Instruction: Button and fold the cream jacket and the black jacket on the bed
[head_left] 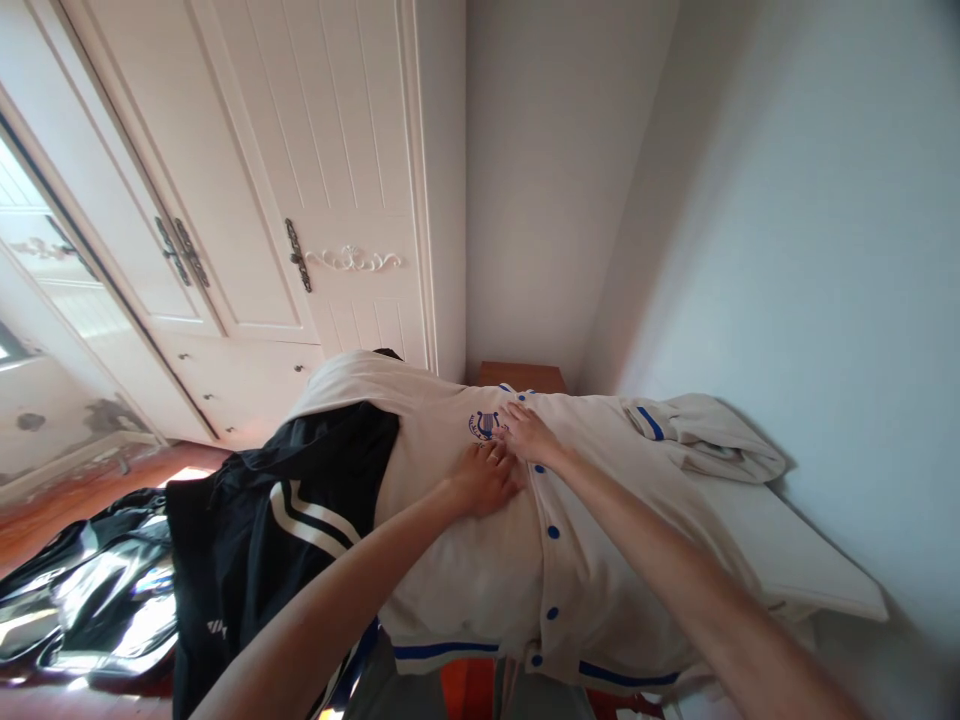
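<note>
A cream jacket [465, 570] with blue snap buttons and blue-striped hems is spread front up before me, over a white board [802, 550]. On its chest is a blue lyre emblem [486, 425], partly covered by my fingers. My right hand [529, 435] lies on the emblem's right edge with its fingers stretched out. Just below it, my left hand [487, 478] rests on the cloth, fingers loosely bent and apart. Neither hand holds anything that I can see. One sleeve [720, 435] is bunched at the right.
A black garment [247, 530] with white stripes hangs over the left side. Shiny black plastic wrapping [112, 600] is on the reddish floor. A white wardrobe [352, 150] stands behind at left, a pale wall [787, 250] at right. A brown wooden piece [517, 374] shows behind the collar.
</note>
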